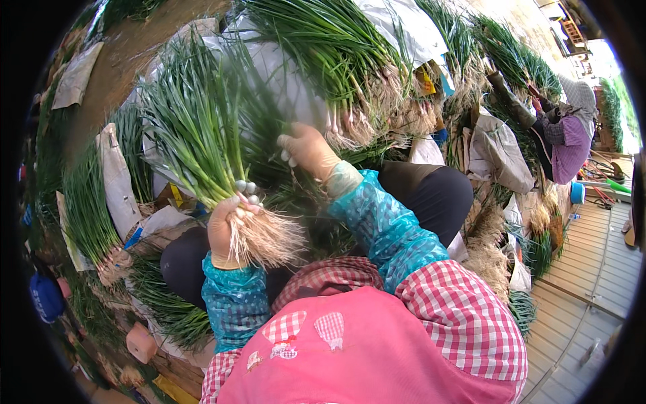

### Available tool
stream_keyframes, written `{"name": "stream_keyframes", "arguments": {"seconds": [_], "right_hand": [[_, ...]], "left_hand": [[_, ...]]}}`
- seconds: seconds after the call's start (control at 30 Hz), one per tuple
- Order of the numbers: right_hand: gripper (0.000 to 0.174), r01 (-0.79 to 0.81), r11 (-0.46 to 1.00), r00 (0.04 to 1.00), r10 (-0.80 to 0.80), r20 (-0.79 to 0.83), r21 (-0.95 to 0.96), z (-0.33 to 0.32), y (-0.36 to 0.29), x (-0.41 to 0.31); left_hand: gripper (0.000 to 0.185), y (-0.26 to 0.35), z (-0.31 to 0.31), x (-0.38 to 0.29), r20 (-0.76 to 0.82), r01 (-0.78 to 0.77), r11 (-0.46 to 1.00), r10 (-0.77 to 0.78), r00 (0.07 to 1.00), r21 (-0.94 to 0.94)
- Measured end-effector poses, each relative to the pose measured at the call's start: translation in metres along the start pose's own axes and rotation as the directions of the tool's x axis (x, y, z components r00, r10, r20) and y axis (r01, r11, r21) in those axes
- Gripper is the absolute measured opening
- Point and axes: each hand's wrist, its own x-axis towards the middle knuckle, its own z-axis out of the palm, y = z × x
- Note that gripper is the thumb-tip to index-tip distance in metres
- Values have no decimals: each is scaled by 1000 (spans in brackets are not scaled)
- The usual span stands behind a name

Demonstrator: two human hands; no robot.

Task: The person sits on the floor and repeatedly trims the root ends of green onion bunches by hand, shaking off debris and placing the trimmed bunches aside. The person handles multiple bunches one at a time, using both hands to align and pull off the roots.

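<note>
My left hand (225,230), in a pale glove with grey-white fingertips, grips a thick bunch of green onions (202,146) just above the bulbs. Their long leaves fan up and away from me, and the tangled pale roots (267,235) hang to the right of the hand. My right hand (308,151), gloved alike, is to the right of the bunch with its fingers curled. Blurred green leaves (252,101) lie beside its fingertips; whether it holds any is unclear. Loose leaves (287,202) lie below, between my knees.
Past my right hand lies a large heap of green onions (338,55), roots towards me. More bundles (86,207) rest at the left by cardboard sheets (118,182). At the far right sits another person (568,131) among bundles. A slatted floor (590,257) spans the right side.
</note>
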Motion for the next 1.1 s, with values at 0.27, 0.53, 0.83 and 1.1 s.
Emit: {"name": "stream_keyframes", "arguments": {"seconds": [0.27, 0.53, 0.83, 1.1], "right_hand": [[58, -62, 997, 842, 29, 539, 43, 16, -61, -44], [37, 120, 991, 931, -136, 339, 67, -16, -47, -20], [29, 210, 975, 956, -220, 194, 69, 7, -35, -8], [27, -87, 996, 785, 67, 616, 3, 27, -44, -47]], "left_hand": [[38, 11, 2, -13, -53, 71, 995, -67, 996, 76], [43, 23, 2, -20, 47, 55, 998, -56, 997, 20], [43, 27, 1, -21, 34, 75, 996, -76, 996, 46], [51, 27, 7, -28, 38, 53, 997, -50, 998, -58]]}}
